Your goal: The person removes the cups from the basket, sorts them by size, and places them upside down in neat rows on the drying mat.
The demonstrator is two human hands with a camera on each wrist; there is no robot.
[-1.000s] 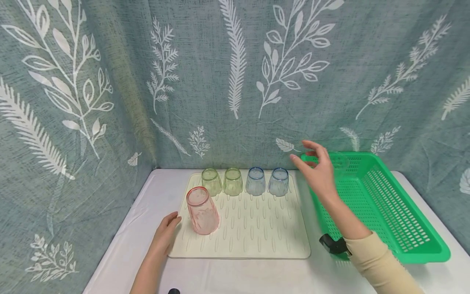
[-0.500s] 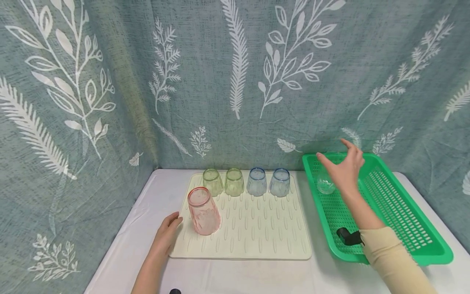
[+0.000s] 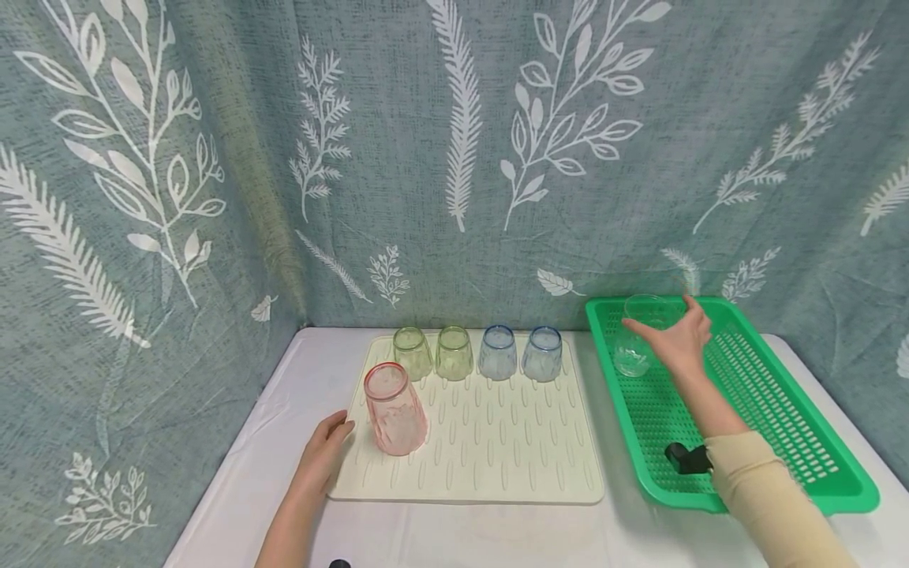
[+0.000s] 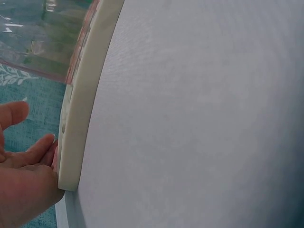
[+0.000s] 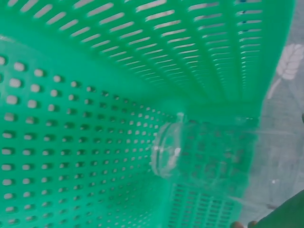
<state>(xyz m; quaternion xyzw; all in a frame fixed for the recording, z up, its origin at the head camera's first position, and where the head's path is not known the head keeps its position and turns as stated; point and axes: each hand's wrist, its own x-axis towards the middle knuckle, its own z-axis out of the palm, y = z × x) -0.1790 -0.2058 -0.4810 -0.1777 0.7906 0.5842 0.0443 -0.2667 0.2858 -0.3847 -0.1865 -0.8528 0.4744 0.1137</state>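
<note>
My right hand (image 3: 685, 339) reaches into the back of the green basket (image 3: 788, 402), thumb and fingers spread apart at the upper part of a tall clear glass (image 3: 634, 359). In the right wrist view the base of this glass (image 5: 168, 149) is near the basket's perforated floor; only fingertips show at the lower edge. My left hand (image 3: 323, 457) rests at the left edge of the cream drying mat (image 3: 490, 450), its fingertips beside the mat's rim (image 4: 78, 114) in the left wrist view. Close to that hand, a tall red-tinted glass (image 3: 395, 414) stands on the mat.
Along the mat's back edge stand two short green glasses (image 3: 412, 355) (image 3: 454, 355) and two short blue glasses (image 3: 497, 355) (image 3: 542, 355). A leaf-patterned curtain (image 3: 398, 158) hangs behind the white table (image 3: 454, 536). The basket's walls rise around my right hand.
My right hand has moved right from above the basket's left back corner, then lowered beside the clear glass. The left hand and the glasses on the mat have stayed put.
</note>
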